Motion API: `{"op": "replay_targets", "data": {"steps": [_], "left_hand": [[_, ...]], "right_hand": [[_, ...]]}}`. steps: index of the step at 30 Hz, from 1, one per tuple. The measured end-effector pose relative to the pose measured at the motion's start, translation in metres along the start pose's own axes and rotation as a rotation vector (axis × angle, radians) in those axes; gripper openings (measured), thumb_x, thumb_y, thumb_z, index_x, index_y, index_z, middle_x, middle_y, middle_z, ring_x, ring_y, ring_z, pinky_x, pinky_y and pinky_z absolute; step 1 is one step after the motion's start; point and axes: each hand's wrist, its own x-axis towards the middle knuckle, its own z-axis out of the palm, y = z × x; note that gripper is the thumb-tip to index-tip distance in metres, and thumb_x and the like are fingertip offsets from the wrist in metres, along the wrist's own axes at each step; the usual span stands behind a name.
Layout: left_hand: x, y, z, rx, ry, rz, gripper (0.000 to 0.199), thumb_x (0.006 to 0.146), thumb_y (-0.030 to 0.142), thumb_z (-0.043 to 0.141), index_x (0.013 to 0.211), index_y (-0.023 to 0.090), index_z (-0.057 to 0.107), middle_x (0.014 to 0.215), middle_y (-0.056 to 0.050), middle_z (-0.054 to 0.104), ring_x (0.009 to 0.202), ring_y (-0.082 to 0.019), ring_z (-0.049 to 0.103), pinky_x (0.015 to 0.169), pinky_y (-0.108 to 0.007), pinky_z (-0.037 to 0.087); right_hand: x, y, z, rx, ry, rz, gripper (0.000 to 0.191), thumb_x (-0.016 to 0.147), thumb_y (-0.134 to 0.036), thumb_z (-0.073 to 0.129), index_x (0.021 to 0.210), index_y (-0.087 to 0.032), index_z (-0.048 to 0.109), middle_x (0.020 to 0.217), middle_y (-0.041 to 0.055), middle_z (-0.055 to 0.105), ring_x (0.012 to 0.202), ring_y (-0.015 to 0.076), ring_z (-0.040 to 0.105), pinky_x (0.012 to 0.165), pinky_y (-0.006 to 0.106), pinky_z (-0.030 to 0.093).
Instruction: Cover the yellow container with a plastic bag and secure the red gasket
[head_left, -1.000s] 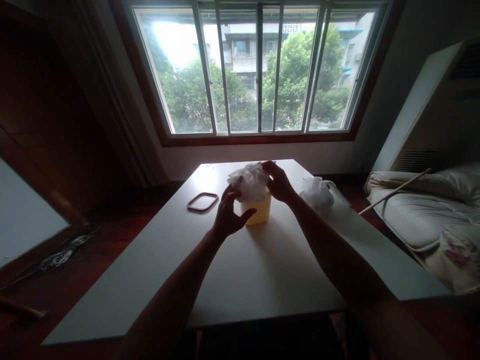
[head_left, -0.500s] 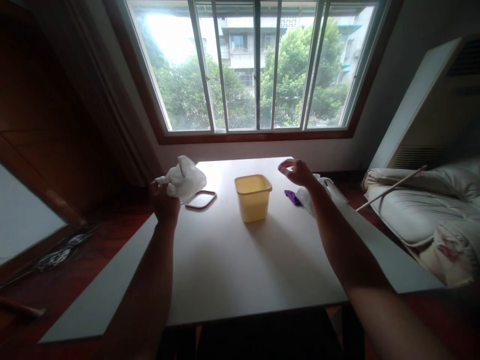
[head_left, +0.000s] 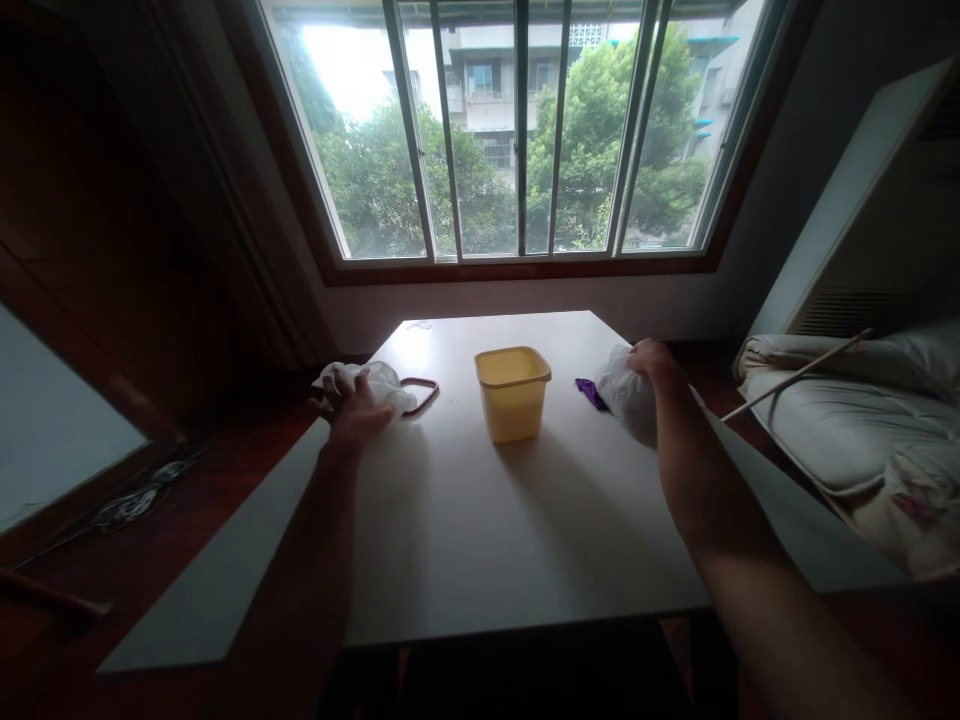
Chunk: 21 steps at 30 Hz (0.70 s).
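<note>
A yellow square bin (head_left: 514, 405) stands upright in the middle of the white table (head_left: 480, 540). At the left, my left hand (head_left: 352, 408) rests over a crumpled white plastic bag (head_left: 386, 380), its fingers spread. The bag partly covers a brown-rimmed square lid (head_left: 429, 396). On the right, my right hand (head_left: 649, 357) has its fingers closed on the top of a filled whitish plastic bag (head_left: 626, 395). A purple item (head_left: 591, 393) lies against that bag's left side.
A window (head_left: 517, 140) is beyond the table. To the right are a pale cushioned seat (head_left: 817, 420) with a thin stick (head_left: 799, 375) across it. Cables (head_left: 139, 500) lie on the floor at left.
My left hand has lowered the white bag to the table and opened its fingers. My right hand has moved right and taken hold of the filled bag. The view has shifted slightly.
</note>
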Motion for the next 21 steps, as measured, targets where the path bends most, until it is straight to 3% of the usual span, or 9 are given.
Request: {"op": "replay_targets", "data": {"steps": [3, 6, 9, 13, 16, 21], "left_hand": [[-0.009, 0.017, 0.001, -0.054, 0.053, 0.087, 0.073, 0.068, 0.053, 0.078, 0.127, 0.017, 0.057, 0.151, -0.026, 0.038, 0.142, -0.052, 0.028, 0.110, -0.075, 0.019], [-0.015, 0.026, 0.007, -0.119, 0.148, 0.099, 0.046, 0.087, 0.050, 0.062, 0.119, 0.016, 0.063, 0.136, -0.022, 0.052, 0.130, -0.043, 0.045, 0.111, -0.066, 0.026], [-0.017, 0.029, 0.010, -0.124, 0.268, 0.132, 0.033, 0.094, 0.041, 0.053, 0.106, 0.015, 0.068, 0.122, -0.019, 0.058, 0.120, -0.040, 0.050, 0.105, -0.062, 0.032], [-0.021, 0.035, 0.006, -0.137, 0.402, 0.230, 0.028, 0.094, 0.038, 0.053, 0.098, 0.016, 0.071, 0.119, -0.018, 0.056, 0.115, -0.038, 0.049, 0.103, -0.060, 0.031], [-0.028, 0.049, 0.005, -0.216, 0.408, 0.382, 0.027, 0.094, 0.038, 0.053, 0.095, 0.018, 0.072, 0.113, -0.015, 0.059, 0.107, -0.033, 0.053, 0.103, -0.054, 0.033], [-0.052, 0.082, 0.003, -0.456, 0.311, 0.660, 0.027, 0.098, 0.036, 0.050, 0.096, 0.021, 0.072, 0.102, -0.009, 0.064, 0.100, -0.025, 0.058, 0.096, -0.042, 0.045]], "right_hand": [[-0.001, -0.015, -0.010, -0.020, 0.016, 0.131, 0.023, 0.073, -0.009, 0.061, 0.089, -0.011, 0.077, 0.091, 0.0193, 0.074, 0.094, 0.0320, 0.070, 0.090, 0.041, 0.052], [-0.003, -0.032, -0.024, 0.086, 0.194, 0.063, 0.030, 0.077, -0.007, 0.053, 0.096, -0.012, 0.076, 0.098, 0.0174, 0.075, 0.095, 0.0286, 0.069, 0.092, 0.036, 0.051], [-0.005, -0.048, -0.035, 0.227, 0.320, -0.040, 0.029, 0.079, -0.007, 0.048, 0.092, -0.013, 0.074, 0.090, 0.0155, 0.074, 0.085, 0.0250, 0.067, 0.087, 0.035, 0.051], [-0.012, -0.071, -0.043, 0.470, 0.374, -0.125, 0.023, 0.079, -0.013, 0.048, 0.086, -0.014, 0.070, 0.073, 0.0083, 0.067, 0.067, 0.0197, 0.061, 0.073, 0.034, 0.051], [-0.021, -0.089, -0.053, 0.644, 0.420, -0.204, 0.019, 0.079, -0.017, 0.048, 0.077, -0.016, 0.067, 0.073, 0.0059, 0.065, 0.069, 0.0184, 0.060, 0.071, 0.033, 0.050], [-0.043, -0.115, -0.076, 0.853, 0.428, -0.372, 0.014, 0.075, -0.018, 0.052, 0.069, -0.019, 0.064, 0.073, 0.0029, 0.066, 0.073, 0.0182, 0.060, 0.072, 0.033, 0.051]]}}
